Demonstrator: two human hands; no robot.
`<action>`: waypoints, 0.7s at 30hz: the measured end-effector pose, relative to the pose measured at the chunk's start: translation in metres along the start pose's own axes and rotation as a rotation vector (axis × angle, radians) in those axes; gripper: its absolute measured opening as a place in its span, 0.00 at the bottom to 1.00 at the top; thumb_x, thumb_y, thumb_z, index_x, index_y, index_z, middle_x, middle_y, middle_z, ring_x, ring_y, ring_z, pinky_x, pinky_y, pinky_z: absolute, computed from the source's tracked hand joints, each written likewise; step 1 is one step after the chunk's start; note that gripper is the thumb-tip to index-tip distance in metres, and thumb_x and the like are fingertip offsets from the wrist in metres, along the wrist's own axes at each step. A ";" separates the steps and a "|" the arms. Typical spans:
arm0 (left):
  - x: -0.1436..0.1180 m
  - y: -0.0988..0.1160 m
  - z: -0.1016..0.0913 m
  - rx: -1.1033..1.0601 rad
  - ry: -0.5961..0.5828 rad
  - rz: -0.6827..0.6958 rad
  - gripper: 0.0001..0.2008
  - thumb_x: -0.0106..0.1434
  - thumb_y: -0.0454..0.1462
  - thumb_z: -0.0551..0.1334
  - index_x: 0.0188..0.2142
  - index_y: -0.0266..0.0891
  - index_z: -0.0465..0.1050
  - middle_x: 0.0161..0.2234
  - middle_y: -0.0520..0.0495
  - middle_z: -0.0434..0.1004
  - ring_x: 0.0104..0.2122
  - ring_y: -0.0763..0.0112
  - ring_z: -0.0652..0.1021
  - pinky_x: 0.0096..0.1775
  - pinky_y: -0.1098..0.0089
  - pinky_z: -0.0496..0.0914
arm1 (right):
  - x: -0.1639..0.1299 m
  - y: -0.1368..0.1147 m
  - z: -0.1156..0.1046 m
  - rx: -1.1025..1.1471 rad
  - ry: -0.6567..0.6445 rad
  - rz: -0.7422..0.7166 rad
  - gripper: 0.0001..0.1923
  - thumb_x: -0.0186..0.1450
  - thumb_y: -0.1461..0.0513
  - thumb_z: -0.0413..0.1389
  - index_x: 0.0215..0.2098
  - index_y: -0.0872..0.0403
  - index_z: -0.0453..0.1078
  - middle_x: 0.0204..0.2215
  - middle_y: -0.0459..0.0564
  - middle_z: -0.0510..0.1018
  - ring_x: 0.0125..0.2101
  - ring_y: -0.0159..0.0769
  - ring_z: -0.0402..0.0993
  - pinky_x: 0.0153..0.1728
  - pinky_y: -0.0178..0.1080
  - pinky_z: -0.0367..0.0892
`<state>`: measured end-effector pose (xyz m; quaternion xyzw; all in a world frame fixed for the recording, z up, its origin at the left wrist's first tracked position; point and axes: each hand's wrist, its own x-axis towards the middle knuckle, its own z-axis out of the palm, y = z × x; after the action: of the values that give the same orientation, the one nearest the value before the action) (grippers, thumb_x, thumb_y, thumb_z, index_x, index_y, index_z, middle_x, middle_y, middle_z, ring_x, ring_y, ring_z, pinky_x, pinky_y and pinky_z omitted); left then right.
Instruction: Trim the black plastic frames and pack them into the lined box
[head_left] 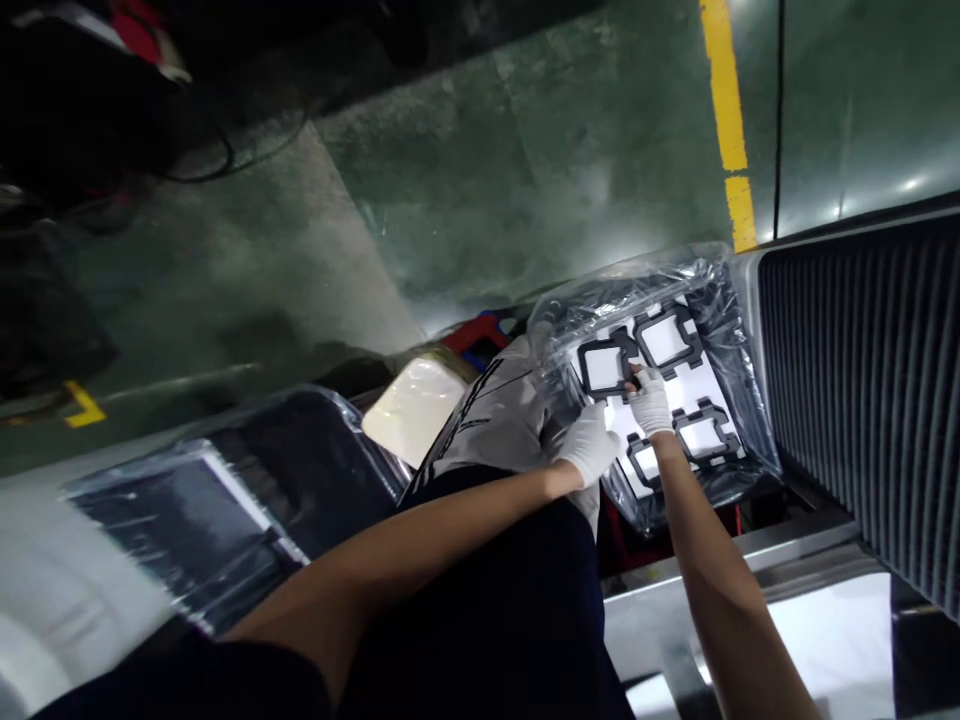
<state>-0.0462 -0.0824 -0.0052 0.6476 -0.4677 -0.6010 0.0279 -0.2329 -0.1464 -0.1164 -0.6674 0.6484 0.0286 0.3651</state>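
A clear plastic bag [720, 275] lines an open box that holds several black frame-shaped parts on white sheets. My right hand [649, 403], in a white glove with bare fingertips, has its fingers closed at the right edge of one black frame [583, 368]. Just to the left, my left hand [592, 443], gloved too, is at the near side of that frame; its fingers are partly hidden and their grip is unclear. Another black frame [697, 345] lies farther back, and a third black frame [725, 452] lies to the right of my right wrist.
Right of the box stands a ribbed dark panel [862, 390]. A pale rounded stool seat [415, 410] is beside my legs. At left lies a second plastic-lined container [300, 465]. A metal rail [795, 545] runs below the box. The green floor [510, 170] carries a yellow line [724, 90].
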 end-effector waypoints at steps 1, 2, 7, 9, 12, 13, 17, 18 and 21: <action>-0.003 -0.006 -0.009 0.061 0.012 0.012 0.19 0.83 0.44 0.71 0.68 0.44 0.80 0.69 0.37 0.82 0.65 0.49 0.83 0.68 0.43 0.80 | -0.003 -0.004 0.002 0.009 -0.003 -0.020 0.27 0.70 0.68 0.59 0.66 0.54 0.81 0.63 0.61 0.83 0.59 0.49 0.79 0.65 0.50 0.77; -0.003 -0.010 -0.018 0.123 0.021 0.034 0.18 0.83 0.42 0.70 0.69 0.43 0.80 0.69 0.37 0.82 0.65 0.50 0.83 0.70 0.43 0.78 | -0.005 -0.008 0.005 0.017 -0.002 -0.033 0.29 0.70 0.69 0.59 0.67 0.53 0.81 0.65 0.61 0.83 0.60 0.50 0.79 0.66 0.51 0.77; 0.038 -0.007 -0.050 0.414 -0.041 0.295 0.20 0.79 0.31 0.63 0.67 0.35 0.79 0.72 0.29 0.80 0.71 0.44 0.77 0.74 0.45 0.68 | -0.006 -0.022 0.018 0.058 0.094 0.022 0.30 0.70 0.65 0.61 0.70 0.54 0.81 0.72 0.66 0.79 0.66 0.60 0.76 0.70 0.60 0.74; 0.067 0.003 -0.052 0.514 -0.094 0.425 0.23 0.76 0.29 0.62 0.67 0.35 0.80 0.75 0.28 0.77 0.75 0.43 0.72 0.77 0.46 0.62 | -0.011 -0.025 0.024 0.091 0.175 0.088 0.30 0.73 0.64 0.59 0.72 0.56 0.78 0.70 0.68 0.80 0.66 0.59 0.77 0.70 0.59 0.75; 0.109 0.013 -0.053 0.641 -0.169 0.597 0.25 0.76 0.29 0.62 0.71 0.36 0.77 0.79 0.30 0.74 0.78 0.46 0.68 0.81 0.48 0.54 | -0.041 -0.030 0.036 0.144 0.317 0.223 0.27 0.79 0.62 0.50 0.72 0.59 0.75 0.62 0.68 0.84 0.61 0.56 0.82 0.66 0.58 0.78; 0.121 0.014 -0.054 0.677 -0.194 0.643 0.26 0.76 0.30 0.62 0.72 0.35 0.76 0.79 0.31 0.73 0.78 0.46 0.67 0.81 0.49 0.52 | -0.057 -0.033 0.042 0.158 0.359 0.265 0.26 0.80 0.61 0.48 0.71 0.58 0.75 0.60 0.67 0.85 0.59 0.55 0.83 0.63 0.57 0.80; 0.158 0.001 -0.063 0.799 -0.281 0.761 0.23 0.79 0.35 0.64 0.71 0.35 0.75 0.76 0.32 0.76 0.77 0.47 0.66 0.82 0.49 0.50 | -0.132 -0.062 0.078 0.182 0.486 0.387 0.21 0.83 0.58 0.47 0.61 0.53 0.80 0.51 0.62 0.89 0.49 0.53 0.88 0.52 0.53 0.83; 0.164 -0.005 -0.064 0.824 -0.292 0.774 0.23 0.79 0.35 0.64 0.71 0.35 0.74 0.76 0.32 0.76 0.77 0.47 0.66 0.82 0.47 0.50 | -0.148 -0.072 0.089 0.180 0.510 0.412 0.20 0.84 0.58 0.47 0.59 0.52 0.80 0.50 0.61 0.89 0.47 0.53 0.88 0.49 0.52 0.83; 0.177 -0.019 -0.063 0.902 -0.303 0.793 0.25 0.80 0.36 0.63 0.74 0.36 0.71 0.78 0.32 0.72 0.80 0.43 0.62 0.81 0.43 0.51 | -0.172 -0.099 0.121 0.156 0.569 0.486 0.19 0.85 0.57 0.47 0.52 0.49 0.81 0.45 0.59 0.89 0.41 0.53 0.87 0.43 0.52 0.81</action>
<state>-0.0132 -0.2177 -0.1328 0.2799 -0.8794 -0.3734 -0.0940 -0.1200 0.0513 -0.0723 -0.4455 0.8636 -0.1216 0.2025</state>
